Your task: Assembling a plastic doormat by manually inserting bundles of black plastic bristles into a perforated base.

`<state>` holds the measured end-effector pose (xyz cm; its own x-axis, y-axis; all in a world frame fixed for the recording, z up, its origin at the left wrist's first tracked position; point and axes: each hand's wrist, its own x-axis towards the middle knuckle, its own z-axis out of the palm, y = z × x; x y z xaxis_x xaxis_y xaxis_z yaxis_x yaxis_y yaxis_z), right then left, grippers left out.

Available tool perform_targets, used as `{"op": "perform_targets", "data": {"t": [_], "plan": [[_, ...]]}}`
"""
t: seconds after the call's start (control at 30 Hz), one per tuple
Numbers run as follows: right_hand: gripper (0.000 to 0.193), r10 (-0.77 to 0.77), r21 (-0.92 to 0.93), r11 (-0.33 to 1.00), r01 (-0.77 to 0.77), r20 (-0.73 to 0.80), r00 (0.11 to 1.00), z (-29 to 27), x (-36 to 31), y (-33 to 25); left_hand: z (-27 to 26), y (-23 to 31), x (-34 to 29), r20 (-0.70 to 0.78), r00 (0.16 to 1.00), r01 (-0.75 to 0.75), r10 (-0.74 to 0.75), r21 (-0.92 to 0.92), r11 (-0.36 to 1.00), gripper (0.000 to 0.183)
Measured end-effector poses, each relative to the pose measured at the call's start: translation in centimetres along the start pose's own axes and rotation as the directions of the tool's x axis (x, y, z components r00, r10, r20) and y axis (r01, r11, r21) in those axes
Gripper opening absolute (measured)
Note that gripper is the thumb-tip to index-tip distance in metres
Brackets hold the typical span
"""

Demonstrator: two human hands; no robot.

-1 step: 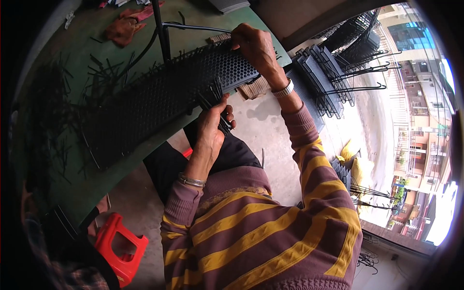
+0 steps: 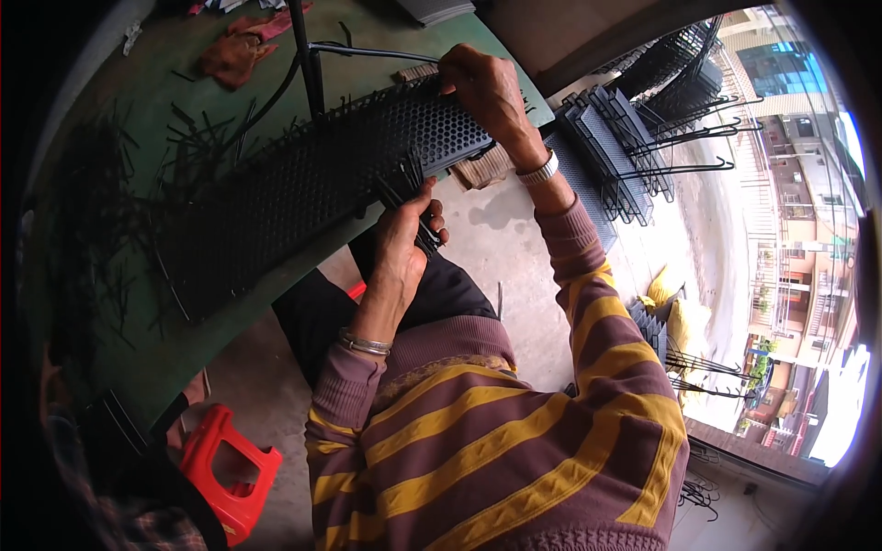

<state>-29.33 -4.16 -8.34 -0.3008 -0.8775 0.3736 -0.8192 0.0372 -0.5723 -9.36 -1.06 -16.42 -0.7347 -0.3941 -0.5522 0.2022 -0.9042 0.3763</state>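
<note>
A long black perforated metal panel [image 2: 303, 174] lies aslant on the green table [image 2: 184, 344]. Short black pieces stick up along its far edge. My left hand [image 2: 404, 234] is closed around a bundle of thin black strips [image 2: 401, 184], held over the panel's near edge. At the panel's far right end, my right hand [image 2: 482, 83] has its fingers pinched together against the edge. Whatever lies between those fingertips is hidden.
Loose black strips [image 2: 197, 133] litter the table's left side. A black metal frame [image 2: 310, 73] rises behind the panel, near a reddish-brown cloth [image 2: 234, 57]. Black wire racks [image 2: 620, 147] stand at the right. A red plastic stool [image 2: 225, 468] is at the lower left.
</note>
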Motion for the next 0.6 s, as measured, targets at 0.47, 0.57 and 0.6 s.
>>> {"op": "perform_targets", "data": {"t": [0.47, 0.57, 0.6], "plan": [[0.01, -0.07, -0.052, 0.996, 0.077, 0.126, 0.99, -0.4, 0.3, 0.5, 1.3, 0.5, -0.8, -0.041, 0.998, -0.04, 0.042, 0.055, 0.998, 0.019], [0.007, -0.241, -0.18, 0.954, 0.242, 0.026, 0.97, 0.9, 0.3, 2.0, 1.0, 0.3, -0.8, -0.005, 0.999, -0.042, 0.042, -0.003, 0.999, 0.023], [0.007, -0.24, -0.181, 0.954, 0.24, 0.023, 0.971, 1.2, 0.0, 2.5, 1.0, 0.3, -0.8, 0.014, 0.999, -0.043, 0.043, -0.037, 0.998, 0.025]]}}
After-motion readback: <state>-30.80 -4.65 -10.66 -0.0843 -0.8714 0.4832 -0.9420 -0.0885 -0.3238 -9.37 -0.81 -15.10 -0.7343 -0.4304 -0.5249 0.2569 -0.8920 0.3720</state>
